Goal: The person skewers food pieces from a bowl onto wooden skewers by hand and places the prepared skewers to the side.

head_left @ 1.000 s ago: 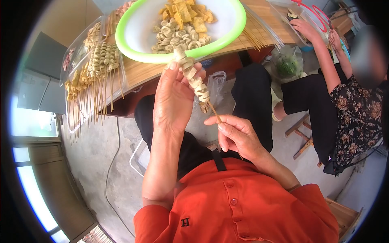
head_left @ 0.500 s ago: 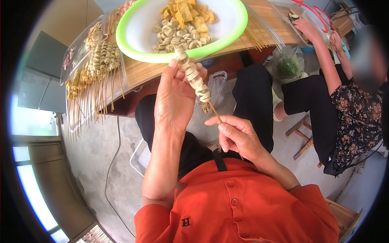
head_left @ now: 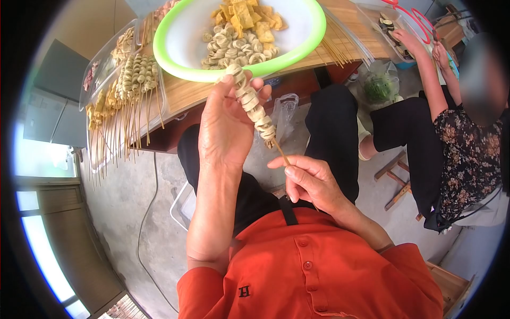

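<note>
A skewer [head_left: 254,109] threaded with pale beige, ring-like food pieces is held at a slant between my hands. My left hand [head_left: 229,119] is closed around the upper pieces, with the thumb at the top end. Lower down, my right hand [head_left: 313,181] pinches the bare stick below the food. Just beyond the skewer's tip stands a white basin [head_left: 183,32] with a lime-green rim. In it lie a heap of the same beige pieces [head_left: 234,49] and some yellow-orange fried pieces [head_left: 243,16].
At the left, a clear tray [head_left: 166,103] holds several finished skewers [head_left: 138,77]. Bare sticks [head_left: 336,45] lie right of the basin on the wooden table [head_left: 297,63]. On the right, another person [head_left: 470,154] reaches into a tray; a bag of greens [head_left: 378,87] is nearby.
My left hand and the top of the skewer have shifted slightly left. The other person's far hand has moved a little right and down over the tray.
</note>
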`<state>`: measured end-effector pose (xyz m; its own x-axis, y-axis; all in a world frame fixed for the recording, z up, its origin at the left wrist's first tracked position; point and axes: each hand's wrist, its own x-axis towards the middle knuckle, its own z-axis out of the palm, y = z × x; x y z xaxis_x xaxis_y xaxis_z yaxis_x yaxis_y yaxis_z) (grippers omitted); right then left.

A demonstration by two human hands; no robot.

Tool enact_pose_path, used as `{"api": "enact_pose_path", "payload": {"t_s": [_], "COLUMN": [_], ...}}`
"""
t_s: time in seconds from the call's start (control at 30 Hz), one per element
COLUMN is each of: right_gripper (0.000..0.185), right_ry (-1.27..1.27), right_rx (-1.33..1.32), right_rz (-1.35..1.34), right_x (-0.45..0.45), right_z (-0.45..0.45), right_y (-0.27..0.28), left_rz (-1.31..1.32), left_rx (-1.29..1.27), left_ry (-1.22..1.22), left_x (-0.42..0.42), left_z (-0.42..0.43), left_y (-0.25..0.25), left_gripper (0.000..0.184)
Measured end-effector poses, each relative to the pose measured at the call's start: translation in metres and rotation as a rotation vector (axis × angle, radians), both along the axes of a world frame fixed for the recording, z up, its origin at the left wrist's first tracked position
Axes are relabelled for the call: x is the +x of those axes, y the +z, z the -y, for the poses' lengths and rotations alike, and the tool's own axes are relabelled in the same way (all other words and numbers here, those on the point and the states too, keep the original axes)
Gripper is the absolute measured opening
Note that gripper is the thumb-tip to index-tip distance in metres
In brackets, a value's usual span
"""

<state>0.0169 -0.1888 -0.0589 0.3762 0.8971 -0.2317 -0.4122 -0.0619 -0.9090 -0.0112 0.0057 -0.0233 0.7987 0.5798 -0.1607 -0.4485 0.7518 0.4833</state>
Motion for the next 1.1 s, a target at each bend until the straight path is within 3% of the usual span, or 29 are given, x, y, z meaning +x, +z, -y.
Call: {"api": "enact_pose_path", "payload": {"t_s": [1.1], "right_gripper": [0.031], "right_ry": [-0.036], "right_rx": [0.032], "right_rz": [-0.048], "right_x": [0.001], "right_z": [-0.001], "right_y": [0.002], "left_rz": [0.023], "left_rx": [0.035], "left_ry": [-0.175], "left_x": [-0.015], "left_z": [0.019], "left_y": [-0.023], "left_gripper": [0.025]}}
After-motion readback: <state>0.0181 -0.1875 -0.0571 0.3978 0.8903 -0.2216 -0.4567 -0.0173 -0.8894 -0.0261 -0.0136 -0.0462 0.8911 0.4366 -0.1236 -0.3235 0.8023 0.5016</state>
